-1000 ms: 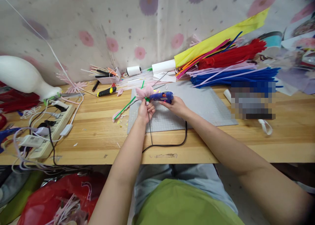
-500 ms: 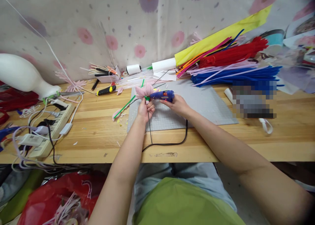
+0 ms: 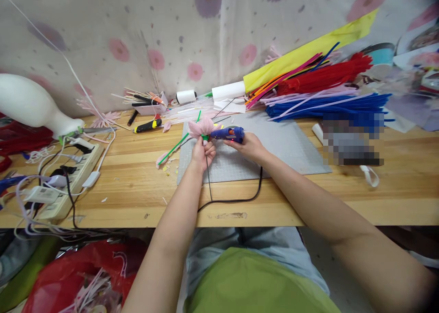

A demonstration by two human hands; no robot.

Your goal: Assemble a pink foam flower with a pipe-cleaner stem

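Flower (image 3: 202, 127): pink, held by its stem in my left grip (image 3: 203, 154) above the grey mat (image 3: 291, 146); my right grip (image 3: 247, 146) clasps the blue glue gun (image 3: 228, 133). Wooden bench (image 3: 137, 189); no legible writing.

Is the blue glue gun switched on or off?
On, it seems: a small red light glows on the glue gun, which the right hand holds.

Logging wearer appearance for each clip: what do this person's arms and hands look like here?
Both arms are bare up to where the frame cuts them off, with no sleeves in view. The left hand and right hand wear no gloves; no rings, watch or bracelets are visible.
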